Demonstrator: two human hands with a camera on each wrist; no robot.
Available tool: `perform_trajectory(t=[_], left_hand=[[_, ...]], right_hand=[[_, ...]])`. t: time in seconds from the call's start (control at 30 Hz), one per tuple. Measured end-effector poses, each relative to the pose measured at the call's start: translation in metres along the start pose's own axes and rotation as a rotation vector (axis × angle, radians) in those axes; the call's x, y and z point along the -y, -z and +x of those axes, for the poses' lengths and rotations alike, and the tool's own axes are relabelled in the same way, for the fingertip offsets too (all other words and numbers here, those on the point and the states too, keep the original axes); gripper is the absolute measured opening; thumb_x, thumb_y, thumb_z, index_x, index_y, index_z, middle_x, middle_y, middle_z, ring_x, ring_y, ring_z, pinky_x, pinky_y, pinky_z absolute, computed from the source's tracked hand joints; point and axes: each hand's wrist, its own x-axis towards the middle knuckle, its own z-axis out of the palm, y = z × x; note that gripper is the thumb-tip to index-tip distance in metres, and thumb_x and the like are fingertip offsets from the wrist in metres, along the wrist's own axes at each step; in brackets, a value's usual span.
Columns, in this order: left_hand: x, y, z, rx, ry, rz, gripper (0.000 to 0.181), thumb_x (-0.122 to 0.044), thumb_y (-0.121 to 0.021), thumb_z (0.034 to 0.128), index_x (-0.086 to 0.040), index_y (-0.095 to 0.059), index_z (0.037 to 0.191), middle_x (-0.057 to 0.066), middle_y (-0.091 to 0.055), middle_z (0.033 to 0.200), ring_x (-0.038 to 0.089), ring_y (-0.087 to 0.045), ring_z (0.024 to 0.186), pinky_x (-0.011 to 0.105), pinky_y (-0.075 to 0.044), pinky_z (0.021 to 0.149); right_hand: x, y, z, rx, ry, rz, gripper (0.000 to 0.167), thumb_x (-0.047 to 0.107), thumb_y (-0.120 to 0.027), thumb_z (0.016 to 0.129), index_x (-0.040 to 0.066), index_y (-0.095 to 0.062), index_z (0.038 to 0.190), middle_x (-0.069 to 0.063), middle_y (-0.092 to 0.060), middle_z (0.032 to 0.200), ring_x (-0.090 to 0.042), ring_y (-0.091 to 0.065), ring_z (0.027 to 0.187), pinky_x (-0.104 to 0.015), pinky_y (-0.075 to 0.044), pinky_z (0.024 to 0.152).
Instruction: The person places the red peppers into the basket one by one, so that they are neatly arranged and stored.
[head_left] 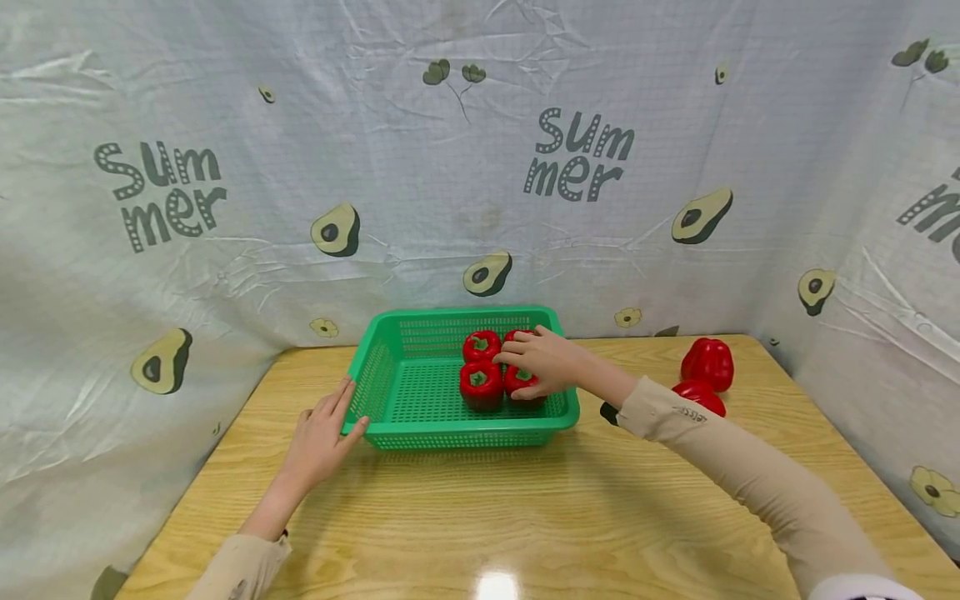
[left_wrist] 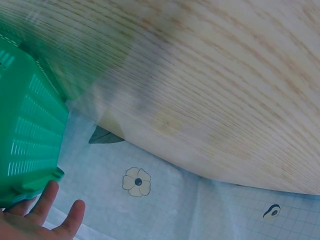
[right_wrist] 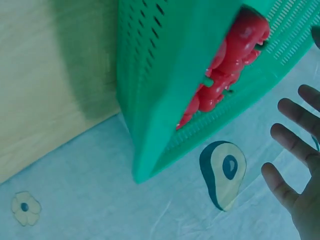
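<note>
We see a green basket [head_left: 465, 427] toward the far edge of a wooden table [head_left: 420, 517], four red peppers [head_left: 482, 387] gathered in its right half. Lattice floor to their left and tabletop on the near side leave room for moving. The left hand [head_left: 317, 440] rests at the basket's left rim, fingers straight, thumb apart. The right hand [head_left: 551, 362] lies over the right-hand peppers, fingers spread; we cannot tell whether they touch. Two more red peppers [head_left: 707, 365] sit toward the table's right edge, one partly behind the right sleeve [head_left: 750, 467]. The left wrist view adds the basket's slotted outer wall; the right wrist view, wide gaps between the right fingers
</note>
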Motion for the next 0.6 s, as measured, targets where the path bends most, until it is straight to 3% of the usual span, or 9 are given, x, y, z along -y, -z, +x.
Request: perform_trajectory(t=[0.3,0.47,0.6], left_hand=[[0.001,-0.001,0.001,0.018,0.01,0.006,0.062,-0.035,-0.046,0.0908,0.001,-0.029,0.138,0.017,-0.029,0.144,0.039,-0.04,0.12,0.058,-0.034,0.085],[0.001,-0.001,0.001,0.019,0.008,0.009,0.062,-0.033,-0.048,0.0903,0.001,-0.029,0.138,0.017,-0.029,0.144,0.04,-0.04,0.119,0.057,-0.034,0.085],[0.001,-0.001,0.001,0.01,0.004,0.0,0.062,-0.035,-0.046,0.0909,0.001,-0.03,0.138,0.017,-0.03,0.143,0.039,-0.041,0.118,0.057,-0.034,0.084]], right_hand=[[0.0,-0.004,-0.038,-0.106,-0.015,0.038,0.044,0.04,-0.05,0.088,0.014,-0.052,0.123,-0.001,-0.056,0.119,-0.021,-0.048,0.11,-0.049,-0.038,0.089],[-0.007,-0.013,-0.071,-0.182,-0.046,0.068,0.043,0.035,-0.055,0.086,0.014,-0.052,0.123,-0.002,-0.057,0.117,-0.021,-0.049,0.108,-0.048,-0.037,0.089],[-0.014,-0.018,-0.098,-0.199,-0.101,0.083,0.047,0.033,-0.06,0.083,0.011,-0.052,0.124,-0.004,-0.057,0.118,-0.022,-0.05,0.109,-0.048,-0.036,0.089]])
